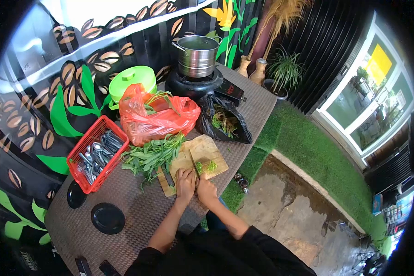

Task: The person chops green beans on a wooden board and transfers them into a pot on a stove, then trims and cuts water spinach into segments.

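My right hand [207, 188] is closed around the handle of a knife [193, 160], whose blade points away from me across a wooden cutting board [215, 148]. Beside it, my left hand [186, 182] rests on the board with its fingers curled down; whatever lies under them is hidden. Small chopped greens [209, 166] lie just right of the blade. A bunch of long-leafed greens [154, 154] spreads over the board's left side and the table. Near the board's lower left edge lies a narrow dark object [169, 178] that I cannot make out clearly.
A red plastic bag [154, 120] and a black bag [223, 122] of plant scraps stand behind the board. A steel pot [198, 57] sits on a stove [181, 83]. A red basket [100, 154] of cutlery, a green lidded container [132, 80] and black plates [107, 218] are leftward.
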{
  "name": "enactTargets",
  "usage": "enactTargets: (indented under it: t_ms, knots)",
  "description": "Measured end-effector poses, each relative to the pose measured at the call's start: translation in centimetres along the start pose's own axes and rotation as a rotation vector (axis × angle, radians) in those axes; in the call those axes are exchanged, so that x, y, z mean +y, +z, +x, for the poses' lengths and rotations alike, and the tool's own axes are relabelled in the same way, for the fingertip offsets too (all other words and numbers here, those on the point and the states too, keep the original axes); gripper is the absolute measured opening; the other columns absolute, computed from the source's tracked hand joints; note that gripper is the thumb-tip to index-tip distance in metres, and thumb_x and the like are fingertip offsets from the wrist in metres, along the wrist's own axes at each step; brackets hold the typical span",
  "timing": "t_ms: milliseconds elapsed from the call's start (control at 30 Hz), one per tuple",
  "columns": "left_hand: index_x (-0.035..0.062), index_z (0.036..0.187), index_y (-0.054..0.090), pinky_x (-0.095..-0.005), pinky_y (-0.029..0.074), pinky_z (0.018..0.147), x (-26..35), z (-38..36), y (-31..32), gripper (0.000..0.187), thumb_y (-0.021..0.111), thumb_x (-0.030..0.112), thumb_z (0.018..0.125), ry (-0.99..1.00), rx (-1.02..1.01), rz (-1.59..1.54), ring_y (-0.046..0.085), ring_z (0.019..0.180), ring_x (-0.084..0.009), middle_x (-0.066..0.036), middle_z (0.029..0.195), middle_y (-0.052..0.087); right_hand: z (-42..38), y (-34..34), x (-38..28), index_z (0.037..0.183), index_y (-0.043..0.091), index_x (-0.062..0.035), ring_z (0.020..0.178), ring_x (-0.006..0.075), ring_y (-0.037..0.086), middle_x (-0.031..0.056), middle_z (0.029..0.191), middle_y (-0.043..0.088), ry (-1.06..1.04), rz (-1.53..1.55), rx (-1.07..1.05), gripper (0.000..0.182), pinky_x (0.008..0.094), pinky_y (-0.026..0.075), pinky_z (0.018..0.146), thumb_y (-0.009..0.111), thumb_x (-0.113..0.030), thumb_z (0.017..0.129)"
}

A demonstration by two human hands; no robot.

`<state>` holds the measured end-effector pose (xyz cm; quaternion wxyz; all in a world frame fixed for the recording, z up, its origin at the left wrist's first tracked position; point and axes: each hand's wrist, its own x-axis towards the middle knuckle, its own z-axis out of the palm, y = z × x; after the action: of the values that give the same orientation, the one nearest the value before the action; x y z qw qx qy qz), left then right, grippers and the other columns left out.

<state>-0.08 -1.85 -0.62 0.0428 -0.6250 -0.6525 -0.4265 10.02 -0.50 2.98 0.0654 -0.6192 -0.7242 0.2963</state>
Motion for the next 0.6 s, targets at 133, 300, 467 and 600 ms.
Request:
enactTargets:
  t_ms: [133, 300, 467, 600]
  knots:
    - [-0.0033, 0.089, 0.068, -0.0391, 0.042, 0.085, 0.2, 0.4, -0.4, 0.017, 0.06, 0.005, 0.076, -0.008, -0.035, -0.049, 0.05, 0.092, -0.0286, -0.013, 0.096, 0.06, 1.9, -1.1, -0.2, 0.106, 0.043, 0.0, 0.082, 0.0433, 0.061, 0.0283, 0.087, 0.061, -0.055, 0.047, 0.034, 0.032, 0.051, 0.049, 0.071, 0.044, -0.028, 0.091]
    - [-0.0007, 0.088, 0.069, -0.0383, 0.042, 0.082, -0.1, 0.9, -0.4, 0.015, 0.061, 0.003, 0.076, -0.202, -0.053, -0.183, 0.051, 0.091, -0.0288, -0.012, 0.091, 0.061, 0.3, 0.0, 0.6, 0.106, 0.042, -0.0007, 0.078, 0.0437, 0.062, 0.0264, 0.081, 0.062, -0.032, -0.052, 0.017, 0.03, 0.0525, 0.049, 0.068, 0.04, -0.026, 0.092]
    - [0.0007, 0.083, 0.07, -0.0373, 0.04, 0.082, -0.8, 1.0, 0.2, 0.013, 0.064, 0.003, 0.072, -0.234, -0.012, -0.263, 0.052, 0.088, -0.0278, -0.012, 0.083, 0.064, 1.3, 1.2, 0.4, 0.106, 0.042, 0.0003, 0.075, 0.0428, 0.062, 0.0247, 0.077, 0.063, -0.065, -0.029, 0.068, 0.032, 0.0519, 0.05, 0.064, 0.041, -0.028, 0.092]
    - [0.0017, 0.078, 0.069, -0.036, 0.039, 0.081, -0.3, 1.5, -0.8, 0.01, 0.067, 0.004, 0.069, -0.255, -0.024, -0.183, 0.053, 0.086, -0.0264, -0.01, 0.079, 0.065, 1.3, 0.0, 0.3, 0.106, 0.041, 0.0007, 0.074, 0.0434, 0.062, 0.027, 0.078, 0.061, -0.099, 0.0, 0.053, 0.033, 0.0522, 0.05, 0.065, 0.043, -0.029, 0.091]
